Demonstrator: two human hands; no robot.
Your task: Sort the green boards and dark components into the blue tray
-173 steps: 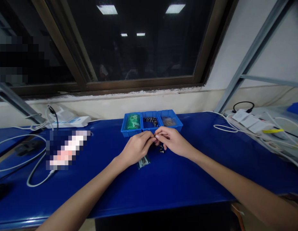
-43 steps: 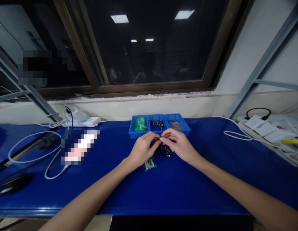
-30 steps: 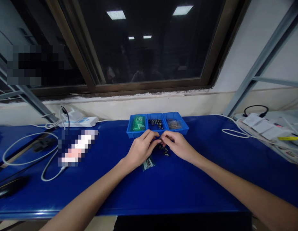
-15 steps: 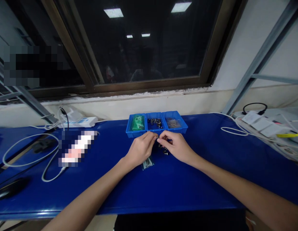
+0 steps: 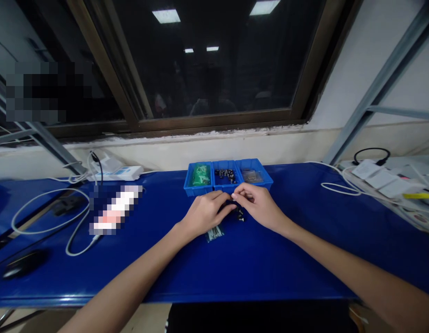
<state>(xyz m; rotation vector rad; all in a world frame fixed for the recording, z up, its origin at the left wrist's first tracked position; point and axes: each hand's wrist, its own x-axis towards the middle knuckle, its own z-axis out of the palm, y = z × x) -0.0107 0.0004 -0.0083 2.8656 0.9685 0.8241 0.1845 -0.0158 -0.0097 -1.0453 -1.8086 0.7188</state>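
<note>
Over the blue table, my left hand (image 5: 208,212) reaches in from the left with its thumb apart from its fingers, and nothing shows in it. Fingertips pinched, my right hand (image 5: 258,206) is close beside it; whatever is between them is too small to make out. Small dark screws with shiny heads (image 5: 241,216) lie loose on the table below and between the hands, partly hidden by them. Under my left hand is a small clear bag of long silvery screws (image 5: 214,233), its upper part covered.
Three joined blue bins stand behind my hands: one with green-looking packets (image 5: 201,175), one with dark screws (image 5: 225,175), one with a clear packet (image 5: 252,175). A blurred-out object, cables and a black mouse (image 5: 25,263) lie left; white adapters (image 5: 369,173) sit right.
My left thumb has moved away from its fingers, where the hands earlier met around a small shiny piece. My right hand stays pinched. The view has shifted slightly.
</note>
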